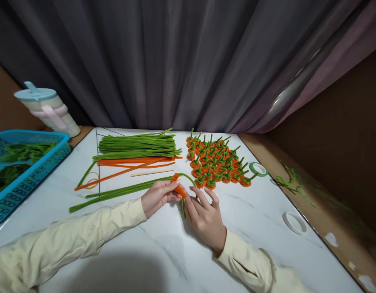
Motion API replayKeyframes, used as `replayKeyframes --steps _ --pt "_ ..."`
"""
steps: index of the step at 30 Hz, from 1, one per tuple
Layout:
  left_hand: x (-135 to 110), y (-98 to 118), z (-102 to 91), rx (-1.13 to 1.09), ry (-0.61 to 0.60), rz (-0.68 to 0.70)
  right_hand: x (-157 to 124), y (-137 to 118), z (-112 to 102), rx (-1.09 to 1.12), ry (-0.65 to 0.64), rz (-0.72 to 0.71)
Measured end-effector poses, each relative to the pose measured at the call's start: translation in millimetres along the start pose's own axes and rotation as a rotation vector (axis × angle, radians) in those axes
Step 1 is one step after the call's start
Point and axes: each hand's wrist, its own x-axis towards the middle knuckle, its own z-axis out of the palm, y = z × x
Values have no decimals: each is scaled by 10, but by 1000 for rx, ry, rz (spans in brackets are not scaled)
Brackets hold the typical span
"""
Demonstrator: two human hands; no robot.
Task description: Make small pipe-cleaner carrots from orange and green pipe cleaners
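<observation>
My left hand (159, 196) pinches a small orange pipe-cleaner coil (179, 188) with a green pipe-cleaner stem (188, 177) curving out of it. My right hand (205, 215) also has its fingers closed on the coil and stem from the right. Both hands rest low over the white marble-look table (163, 252). Just left of my hands lie long green pipe cleaners (120, 193). Behind them are a bundle of green pipe cleaners (135, 147) and several orange pipe cleaners (129, 163).
A pile of finished orange-and-green pieces (216, 162) lies at the back right. A green tape roll (258, 169) and a white tape roll (294, 222) lie near the right edge. A blue basket (38, 162) with green pieces and a lidded jug (49, 108) stand left.
</observation>
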Motion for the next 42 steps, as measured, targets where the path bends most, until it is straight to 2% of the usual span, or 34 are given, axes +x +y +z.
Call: replayKeyframes --steps 6,12,18,27,34,42 --pt "1 5 -6 21 -15 17 39 -4 -21 -8 -39 36" --pt "29 73 -56 40 15 98 95 27 -65 -68 -21 144" --pt "12 100 -62 1 -69 55 57 41 -73 -18 -21 146" --pt "7 60 -51 22 -99 32 56 11 -65 -17 -42 122" --pt "39 87 -79 8 -25 88 88 73 -95 -57 -30 114" --pt "22 16 -29 44 12 116 77 6 -103 40 -10 83"
